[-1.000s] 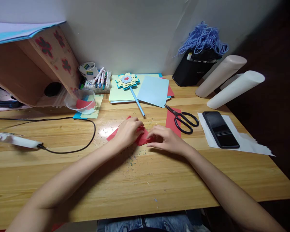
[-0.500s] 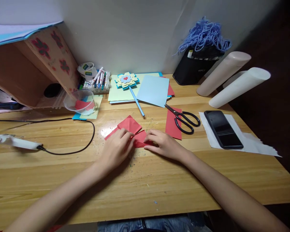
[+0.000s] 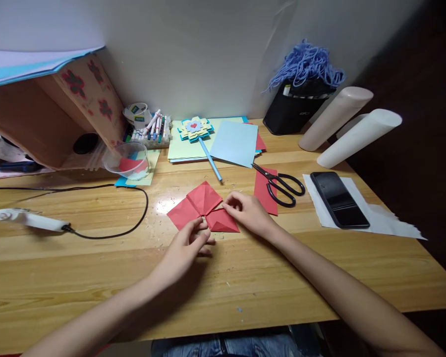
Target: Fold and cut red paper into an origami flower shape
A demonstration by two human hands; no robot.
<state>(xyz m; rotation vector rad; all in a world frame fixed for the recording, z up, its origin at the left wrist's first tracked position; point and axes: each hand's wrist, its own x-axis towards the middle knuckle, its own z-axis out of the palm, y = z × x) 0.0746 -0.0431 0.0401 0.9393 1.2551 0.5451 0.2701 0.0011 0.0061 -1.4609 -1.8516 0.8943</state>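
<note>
Folded red paper pieces [image 3: 203, 198] lie on the table before me, their points meeting in the middle like petals. My left hand [image 3: 193, 240] is just in front of where they meet, fingers loosely curved and apart, holding nothing; its fingertips are close to the paper. At the upper edge of the right-hand red paper piece [image 3: 222, 221], my right hand [image 3: 245, 210] has thumb and index finger pinched together on the paper's edge. Black-handled scissors [image 3: 280, 186] rest on a red paper strip [image 3: 264, 196] right of that hand.
Behind stand a paper flower on a blue stick [image 3: 210, 161], a light blue sheet [image 3: 235, 144], markers [image 3: 156, 128] and a clear bowl [image 3: 124, 161]. A hot glue gun [image 3: 33, 219] with its cord is left. A phone [image 3: 339, 200] and white rolls [image 3: 360, 139] are right.
My left hand has drawn back toward me off the red paper, uncovering its middle. My right hand has shifted up to the right piece's upper edge.
</note>
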